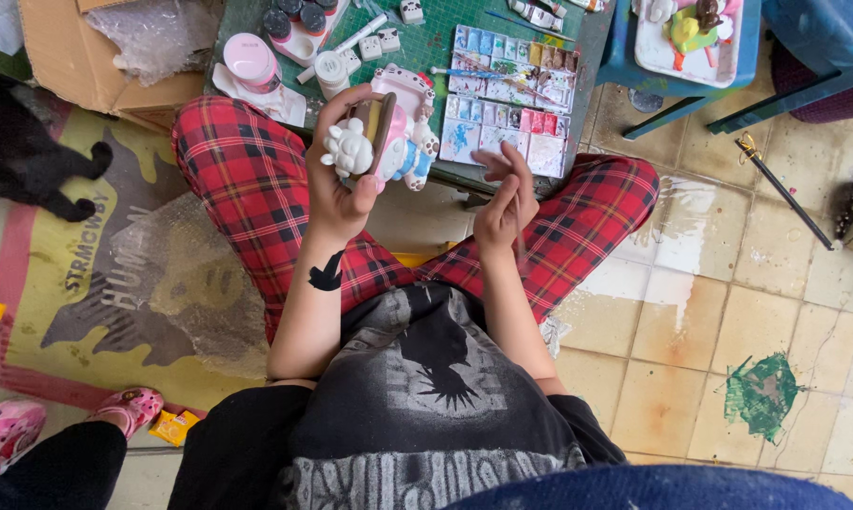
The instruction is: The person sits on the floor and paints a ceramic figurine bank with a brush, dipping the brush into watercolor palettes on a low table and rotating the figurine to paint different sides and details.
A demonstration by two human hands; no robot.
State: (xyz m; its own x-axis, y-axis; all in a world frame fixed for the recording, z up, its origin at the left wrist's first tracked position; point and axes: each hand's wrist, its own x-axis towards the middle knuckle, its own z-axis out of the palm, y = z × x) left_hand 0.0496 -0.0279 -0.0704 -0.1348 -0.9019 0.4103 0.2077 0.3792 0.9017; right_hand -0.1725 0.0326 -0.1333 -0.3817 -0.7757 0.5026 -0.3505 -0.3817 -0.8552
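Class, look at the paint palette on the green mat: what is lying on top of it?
On the palette lies a brush, across wells of blue, pink and brown paint. The right hand covers a little of its lower edge; what lies beneath the palette is hidden.

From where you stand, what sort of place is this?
Probably a home hobby corner for painting figurines. The left hand holds a small figurine, a paint palette lies on a green cutting mat, and green paint stains the tiled floor.
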